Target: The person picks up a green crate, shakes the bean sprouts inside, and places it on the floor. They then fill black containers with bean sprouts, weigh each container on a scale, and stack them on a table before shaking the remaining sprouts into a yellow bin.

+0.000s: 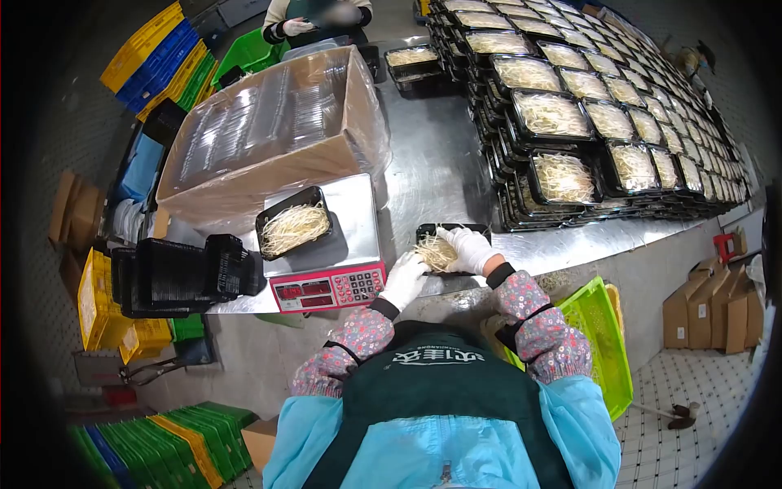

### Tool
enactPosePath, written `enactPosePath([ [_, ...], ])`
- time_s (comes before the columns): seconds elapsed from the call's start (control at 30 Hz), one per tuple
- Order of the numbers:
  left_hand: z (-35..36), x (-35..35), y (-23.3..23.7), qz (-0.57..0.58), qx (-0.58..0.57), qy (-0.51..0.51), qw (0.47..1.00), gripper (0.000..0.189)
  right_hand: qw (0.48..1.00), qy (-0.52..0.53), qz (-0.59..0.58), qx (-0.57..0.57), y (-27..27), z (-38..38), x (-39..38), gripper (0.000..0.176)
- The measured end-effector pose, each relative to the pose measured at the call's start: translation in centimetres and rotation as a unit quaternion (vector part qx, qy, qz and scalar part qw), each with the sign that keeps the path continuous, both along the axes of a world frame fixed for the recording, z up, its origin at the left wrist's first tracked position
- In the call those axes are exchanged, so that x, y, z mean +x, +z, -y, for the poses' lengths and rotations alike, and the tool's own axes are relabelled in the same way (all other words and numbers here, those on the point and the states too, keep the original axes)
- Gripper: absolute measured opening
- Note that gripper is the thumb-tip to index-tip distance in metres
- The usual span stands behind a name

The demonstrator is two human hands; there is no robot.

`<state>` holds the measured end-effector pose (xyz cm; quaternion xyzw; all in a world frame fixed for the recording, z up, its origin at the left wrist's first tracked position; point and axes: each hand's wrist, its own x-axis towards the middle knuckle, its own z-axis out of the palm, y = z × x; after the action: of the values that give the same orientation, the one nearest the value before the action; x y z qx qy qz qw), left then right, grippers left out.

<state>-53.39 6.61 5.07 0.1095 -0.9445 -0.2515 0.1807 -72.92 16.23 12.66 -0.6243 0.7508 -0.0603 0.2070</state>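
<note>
A black plastic tray [481, 231] sits at the front edge of the metal table, with a clump of pale bean sprouts [436, 253] in it. My right hand [470, 250], in a white glove, curls over the sprouts from the right. From the left, my gloved left hand [405, 279] closes its fingertips on the sprouts' near-left side. Both palms are turned from view. Left of my hands, a filled sprout tray [295, 230] rests tilted on the plate of a scale [327, 287] with a red keypad panel.
Stacked sprout trays [562, 114] cover the table's right side. A cardboard box [358, 122] of clear lids stands behind the scale, and nested black trays [175, 273] lie left. A green crate [603, 342] sits below the edge on my right. Another person [318, 20] stands across the table.
</note>
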Motion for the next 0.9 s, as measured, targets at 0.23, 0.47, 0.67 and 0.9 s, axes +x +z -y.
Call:
enactPosePath([
  [0.23,-0.3,1.7,4.2,-0.024,0.073,0.033,0.997,0.017,0.96,-0.114,0.21,-0.144,3.8,-6.0,-5.3,0.061],
  [0.47,-1.9,-2.1,3.3,-0.041,0.109,0.115,0.986,0.07,0.912,-0.228,0.035,-0.34,-2.5,-6.6,-2.7,0.051],
  [0.67,-2.8,-6.1,-0.3,0.176,-0.13,0.051,0.974,0.069,0.981,-0.186,-0.028,-0.043,-7.0,-3.5,3.3,0.075],
  [0.9,-2.4,-7.5,-0.6,0.244,-0.032,0.059,0.967,0.062,0.974,-0.185,0.128,0.006,-5.4,-3.2,0.9,0.077],
])
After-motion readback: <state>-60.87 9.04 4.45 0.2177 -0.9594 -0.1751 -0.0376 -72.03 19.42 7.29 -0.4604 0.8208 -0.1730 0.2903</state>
